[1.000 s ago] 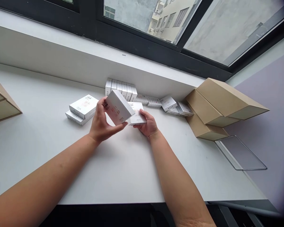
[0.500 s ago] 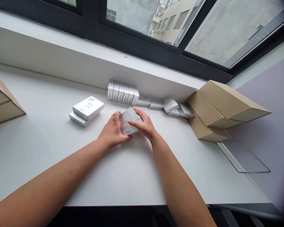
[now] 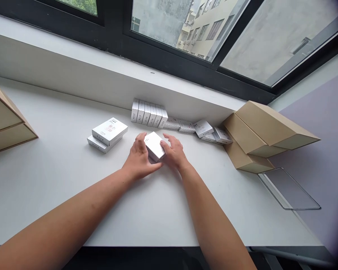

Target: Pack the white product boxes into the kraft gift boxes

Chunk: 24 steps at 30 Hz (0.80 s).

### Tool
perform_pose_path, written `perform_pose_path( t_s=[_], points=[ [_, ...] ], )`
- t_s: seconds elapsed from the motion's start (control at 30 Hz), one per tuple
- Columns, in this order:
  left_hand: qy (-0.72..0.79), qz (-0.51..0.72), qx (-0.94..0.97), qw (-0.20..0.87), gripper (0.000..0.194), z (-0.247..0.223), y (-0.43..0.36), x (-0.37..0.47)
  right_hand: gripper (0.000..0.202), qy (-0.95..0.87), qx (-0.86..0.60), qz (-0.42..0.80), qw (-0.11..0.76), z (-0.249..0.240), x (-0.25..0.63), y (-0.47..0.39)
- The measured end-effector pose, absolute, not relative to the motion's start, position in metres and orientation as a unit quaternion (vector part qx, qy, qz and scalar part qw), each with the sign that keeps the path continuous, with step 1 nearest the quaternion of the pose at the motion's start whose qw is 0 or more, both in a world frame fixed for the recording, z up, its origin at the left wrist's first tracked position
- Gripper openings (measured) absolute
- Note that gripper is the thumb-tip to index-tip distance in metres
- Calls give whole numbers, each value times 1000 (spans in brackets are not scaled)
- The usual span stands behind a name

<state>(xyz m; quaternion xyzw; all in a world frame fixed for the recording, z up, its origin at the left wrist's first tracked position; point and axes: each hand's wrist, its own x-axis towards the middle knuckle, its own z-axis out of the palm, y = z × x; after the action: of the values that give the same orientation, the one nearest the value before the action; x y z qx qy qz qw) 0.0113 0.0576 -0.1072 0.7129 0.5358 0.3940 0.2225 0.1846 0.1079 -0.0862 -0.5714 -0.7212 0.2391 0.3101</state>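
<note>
A small white carton [image 3: 154,145] with dark print sits between my two hands over the table, tilted at an angle. What looks like a second carton shows in shadow just beneath it, mostly hidden. My left hand [image 3: 139,159] is cupped along the left side, fingers apart and thumb stretched out in front of the carton. On the other side my right hand [image 3: 175,153] has its thumb on the carton's right edge; its index finger sticks out, and the lower fingers are hidden. To the left lie two stacked white cartons [image 3: 109,130], the upper one set askew.
Against the back ledge stands a row of upright white cartons [image 3: 149,113]. Several flat ones [image 3: 202,128] continue rightward to tan boxes [image 3: 259,131] stacked at the wall. A wire frame [image 3: 290,189] is at the right edge; more tan boxes [image 3: 8,120] stand left.
The carton between my hands has turned from its red-printed face to a mostly white one. My left fingers have loosened from its side. The view has shifted slightly.
</note>
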Motion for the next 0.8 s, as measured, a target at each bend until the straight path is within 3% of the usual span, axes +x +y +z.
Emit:
perform_pose_path(
  t_s=[0.13,0.23,0.4,0.53,0.7,0.8],
  points=[
    [546,362,715,244,97,-105,59,10,77,-770,-526,154,327,-78,178,98],
    [567,323,709,265,103,-101,62,7,92,-809,-518,129,247,-64,171,87],
    [553,298,727,278,102,-98,68,1,87,-799,-571,159,100,-42,170,71],
    [503,300,748,313,99,-101,70,0,110,-744,-629,222,30,-28,181,64],
    [451,288,783,319,73,-102,70,-1,118,-734,-632,248,-18,-21,205,61],
    [459,288,780,313,61,-102,70,-2,135,-738,-632,234,26,-10,235,60]
  ],
)
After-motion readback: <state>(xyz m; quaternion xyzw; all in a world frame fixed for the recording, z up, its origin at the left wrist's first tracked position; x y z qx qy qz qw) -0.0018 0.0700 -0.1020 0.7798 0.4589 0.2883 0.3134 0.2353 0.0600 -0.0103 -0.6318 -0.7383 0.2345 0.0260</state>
